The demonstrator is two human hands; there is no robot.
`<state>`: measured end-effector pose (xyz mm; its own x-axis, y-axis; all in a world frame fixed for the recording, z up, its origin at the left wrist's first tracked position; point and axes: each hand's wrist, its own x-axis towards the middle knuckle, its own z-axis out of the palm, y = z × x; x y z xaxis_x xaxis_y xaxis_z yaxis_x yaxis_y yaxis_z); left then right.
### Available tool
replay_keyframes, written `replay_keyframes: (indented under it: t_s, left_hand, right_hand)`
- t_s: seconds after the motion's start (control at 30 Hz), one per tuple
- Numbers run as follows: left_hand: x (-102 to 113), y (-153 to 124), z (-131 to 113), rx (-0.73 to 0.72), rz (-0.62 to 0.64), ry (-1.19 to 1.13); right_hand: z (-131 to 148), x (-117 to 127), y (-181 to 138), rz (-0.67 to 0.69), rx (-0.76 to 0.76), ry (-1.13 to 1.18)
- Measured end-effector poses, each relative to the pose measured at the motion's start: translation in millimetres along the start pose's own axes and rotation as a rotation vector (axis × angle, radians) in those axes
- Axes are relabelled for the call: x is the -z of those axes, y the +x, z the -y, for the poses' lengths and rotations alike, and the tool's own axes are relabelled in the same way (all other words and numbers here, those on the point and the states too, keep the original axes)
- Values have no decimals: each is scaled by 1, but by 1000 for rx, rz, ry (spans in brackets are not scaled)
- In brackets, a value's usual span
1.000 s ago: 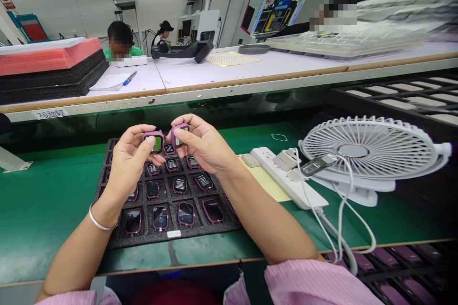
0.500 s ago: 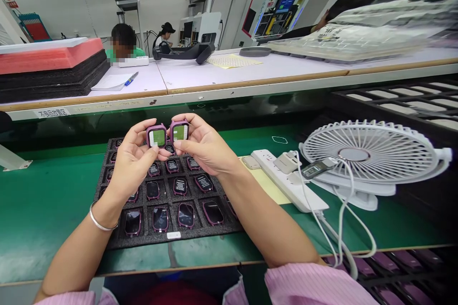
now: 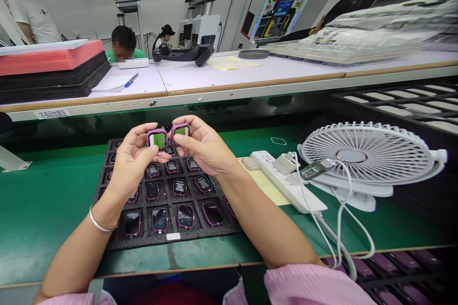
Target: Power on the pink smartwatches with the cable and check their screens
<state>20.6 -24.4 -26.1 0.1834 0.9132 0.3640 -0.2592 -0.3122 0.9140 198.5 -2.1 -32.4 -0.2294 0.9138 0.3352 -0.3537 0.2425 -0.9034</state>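
Observation:
Two purple smartwatch cases without straps are held up side by side over a black foam tray. My left hand is closed on the left smartwatch, its thumb at the lower edge of the lit green and white screen. The right smartwatch is gripped in my right hand, with the thumb across the lower part of its green screen. Below, several more purple smartwatches lie in the tray's compartments, some showing text and others dark. My hands and forearms hide part of the tray.
Right of the tray lie a white power strip with cables and a white fan. A raised shelf runs behind, bearing foam sheets and plastic trays. Other people are beyond it.
My right thumb has moved up over the right smartwatch's screen. The pattern on the left screen now shows white at its left. A person in white has appeared at the far left.

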Motion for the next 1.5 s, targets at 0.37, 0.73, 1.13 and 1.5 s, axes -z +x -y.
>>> replay_keyframes:
  t_s: [0.37,0.73,1.13,1.5]
  left_hand:
    - [3,2,2,-16,-62,-35]
    - [4,3,4,-22,-70,-52]
    - [4,4,10,-89,-11,30]
    - [2,3,0,50,-20,-37]
  right_hand:
    - [1,1,0,21,-65,87]
    - [0,2,-1,57,-62,115]
    - [-2,3,-3,49,-25,40]
    - [0,3,1,-9,-60,57]
